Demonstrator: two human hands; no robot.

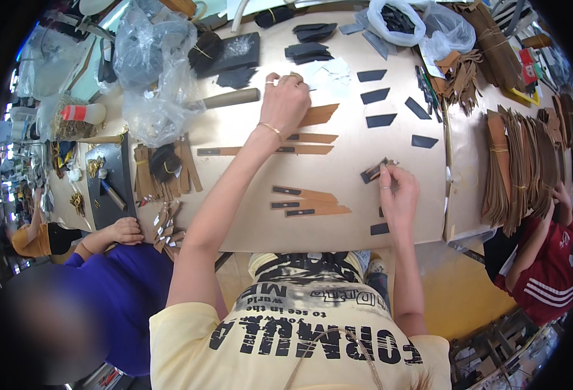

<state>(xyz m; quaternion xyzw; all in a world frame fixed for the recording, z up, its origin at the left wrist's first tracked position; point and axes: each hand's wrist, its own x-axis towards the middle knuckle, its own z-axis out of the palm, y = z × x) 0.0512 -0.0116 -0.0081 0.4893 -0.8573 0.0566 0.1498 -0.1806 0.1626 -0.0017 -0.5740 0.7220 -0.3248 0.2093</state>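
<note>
My right hand [399,190] pinches a small dark leather piece [372,171] with a brown edge, held just above the table. Farther away on the left, my left hand [286,101] has its fingers curled down beside a white sheet [329,75]; whatever they grip is hidden. Partly under that hand lies a tan leather strip [320,115]. Longer tan strips with black patches [234,151] pass below my left wrist. A group of tan strips with black end patches [322,200] lies between my arms. Several black slanted pieces [381,120] are spread out to the right.
A wooden handle [231,99] and a black slab [238,53] lie at far left, near clear plastic bags [153,65]. Stacked brown leather strips [510,169] stand at right. A co-worker in purple [137,292] sits left, another in red [546,273] right.
</note>
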